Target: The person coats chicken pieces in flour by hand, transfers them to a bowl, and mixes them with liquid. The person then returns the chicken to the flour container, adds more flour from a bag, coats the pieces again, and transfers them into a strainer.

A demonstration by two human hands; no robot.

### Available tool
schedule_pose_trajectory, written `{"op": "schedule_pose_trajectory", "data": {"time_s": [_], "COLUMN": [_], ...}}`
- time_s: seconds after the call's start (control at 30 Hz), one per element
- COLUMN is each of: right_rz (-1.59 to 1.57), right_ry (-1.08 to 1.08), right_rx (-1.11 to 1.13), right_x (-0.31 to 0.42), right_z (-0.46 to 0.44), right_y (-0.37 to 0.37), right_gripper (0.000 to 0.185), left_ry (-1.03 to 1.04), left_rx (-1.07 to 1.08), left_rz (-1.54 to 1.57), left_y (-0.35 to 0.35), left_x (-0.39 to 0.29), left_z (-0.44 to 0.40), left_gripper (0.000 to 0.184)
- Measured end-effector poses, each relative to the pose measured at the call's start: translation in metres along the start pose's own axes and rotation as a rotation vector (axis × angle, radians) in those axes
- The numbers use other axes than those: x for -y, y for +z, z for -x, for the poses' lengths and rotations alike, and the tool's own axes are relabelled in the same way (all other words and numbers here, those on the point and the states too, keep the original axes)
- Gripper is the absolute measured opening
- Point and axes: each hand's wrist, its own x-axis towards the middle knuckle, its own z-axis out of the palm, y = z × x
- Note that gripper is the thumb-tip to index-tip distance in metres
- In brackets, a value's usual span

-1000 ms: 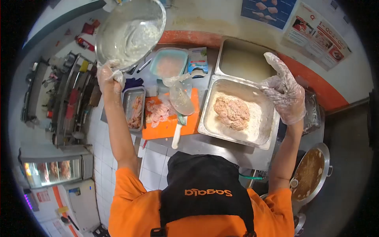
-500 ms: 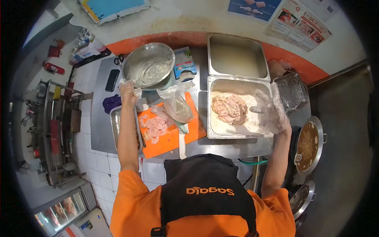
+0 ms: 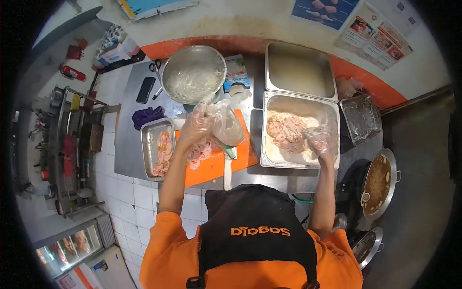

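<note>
Orange shirt (image 3: 169,257), black lettered apron (image 3: 257,216), clear gloves (image 3: 198,123)

Right hand (image 3: 318,139) in floured pan (image 3: 332,115), beside raw meat (image 3: 285,132); left hand (image 3: 199,123) by clear bag (image 3: 227,126), near orange board (image 3: 247,149).

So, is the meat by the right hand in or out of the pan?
In: the meat lies inside the pan, amid pale powder.

The right hand (image 3: 317,139) is blurred, its grip unclear; the left hand (image 3: 198,123) hides part of the orange board (image 3: 211,169); the top edge crops the dark blue poster (image 3: 323,10).
</note>
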Motion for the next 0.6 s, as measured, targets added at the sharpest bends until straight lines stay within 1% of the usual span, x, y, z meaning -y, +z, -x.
{"op": "schedule_pose_trajectory", "data": {"time_s": [0.03,0.1,0.17,0.2,0.27,0.3,0.4,0.43,0.5,0.57,0.6], "right_rz": [0.032,0.056,0.037,0.036,0.032,-0.023,0.215,0.033,0.224,0.240,0.254], "right_ry": [0.015,0.001,-0.066,-0.071,-0.095,-0.017,-0.302,-0.291,-0.497,-0.503,-0.507], "right_rx": [0.039,0.113,0.197,0.236,0.317,0.352,0.409,0.486,0.409,0.470,0.487], "right_x": [0.010,0.027,0.037,0.028,0.006,0.013,0.035,0.051,0.067,0.083,0.079], "right_z": [0.001,0.015,0.028,0.028,0.019,0.026,0.032,0.036,0.032,0.031,0.027], "right_y": [0.005,0.017,0.029,0.031,0.037,0.040,0.054,0.056,0.073,0.082,0.086], "right_gripper": [0.039,0.066,0.098,0.107,0.126,0.127,0.124,0.119,0.114,0.104,0.096], "left_ry": [-0.003,-0.078,-0.074,-0.082,0.072,0.148,0.091,0.115,0.167,0.173,0.172], "left_rx": [0.015,0.037,0.003,-0.018,-0.026,-0.026,-0.091,-0.080,-0.052,0.009,0.046], "left_rz": [0.042,0.155,0.224,0.254,0.055,-0.043,0.249,0.328,0.488,0.408,0.369], "left_y": [0.007,0.011,0.018,0.019,0.014,0.011,-0.003,-0.006,-0.012,-0.009,-0.003], "left_x": [0.003,0.002,-0.015,-0.024,-0.049,-0.065,-0.147,-0.169,-0.212,-0.257,-0.274], "left_z": [-0.004,-0.008,-0.012,-0.009,-0.006,-0.004,-0.004,-0.002,-0.003,-0.014,-0.020], "left_gripper": [0.040,0.029,0.021,0.017,0.017,0.016,0.018,0.018,0.019,0.018,0.018]}}
